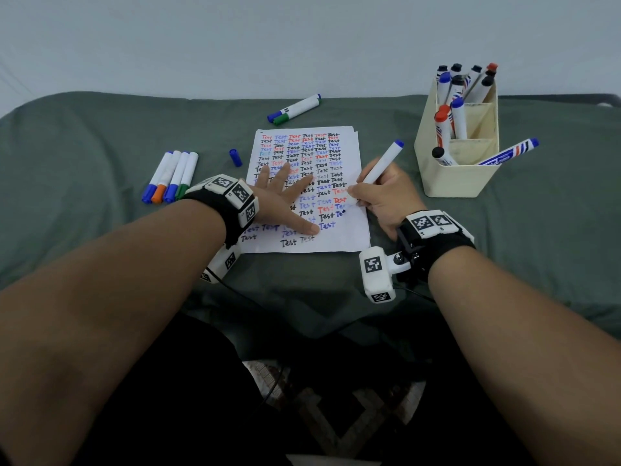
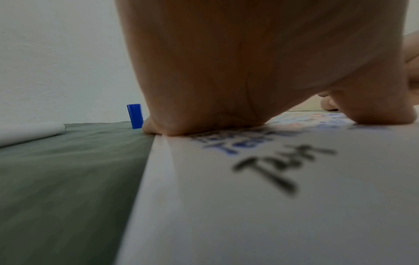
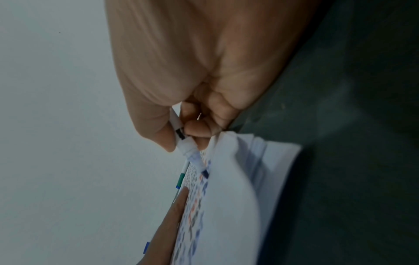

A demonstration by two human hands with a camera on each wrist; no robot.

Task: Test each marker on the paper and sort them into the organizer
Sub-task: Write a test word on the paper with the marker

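From the head view, the right hand point(image 1: 383, 193) pinches a white blue-ended marker point(image 1: 383, 163) on the paper point(image 1: 349, 230) (rows of "Test"); the left hand point(image 1: 285, 196) lies flat, fingers spread. Left wrist: a blue cap point(image 2: 134, 116) stands beside the sheet. Right wrist: the dark blue tip touches paper.

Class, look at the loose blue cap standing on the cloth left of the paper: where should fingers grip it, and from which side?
Probably pinch the blue cap across its round sides, near the top, coming from above. It stands upright and alone on the cloth, apart from the paper and the left hand, so its sides are free all round.
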